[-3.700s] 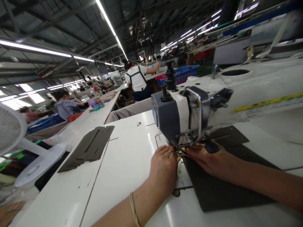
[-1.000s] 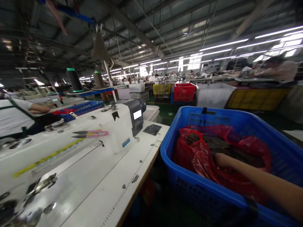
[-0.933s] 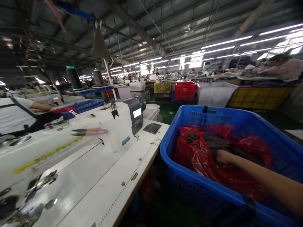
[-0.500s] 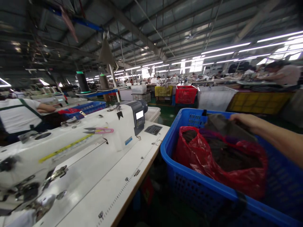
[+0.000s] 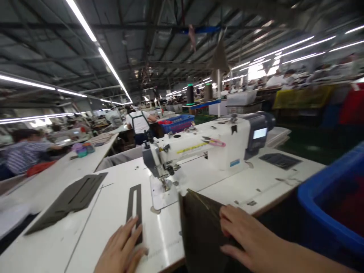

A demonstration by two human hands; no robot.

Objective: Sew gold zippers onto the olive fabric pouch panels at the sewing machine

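I have the left hand (image 5: 118, 248) low on the white table (image 5: 99, 231), its fingers loosely spread and the fingertips over the near end of a slotted dark strip (image 5: 139, 201); whether they press on it, I cannot tell. The right hand (image 5: 253, 237) pinches the right side of a dark panel (image 5: 203, 227), thumb apart below the curled fingers. I see that panel raised on a slant at the table's near edge, between the two hands and in front of the sewing machine (image 5: 227, 153), its top corner reaching toward the needle area (image 5: 165, 184) but apart from it. The strip lies flat, left of the machine's grey head (image 5: 149, 161). Farther left I make out a fanned stack of dark pieces (image 5: 61, 206). On the machine's arm I see pink-handled snips (image 5: 216, 142) by a yellow measuring tape (image 5: 184, 151), and a lit screen (image 5: 259, 133) at its right end. A blue basket (image 5: 315, 206) stands at my right, just beyond the table edge. Past the machine are two thread spools (image 5: 190, 94), and at left, a co-worker in a striped top (image 5: 27, 155) and another in white (image 5: 139, 123) with dark straps.
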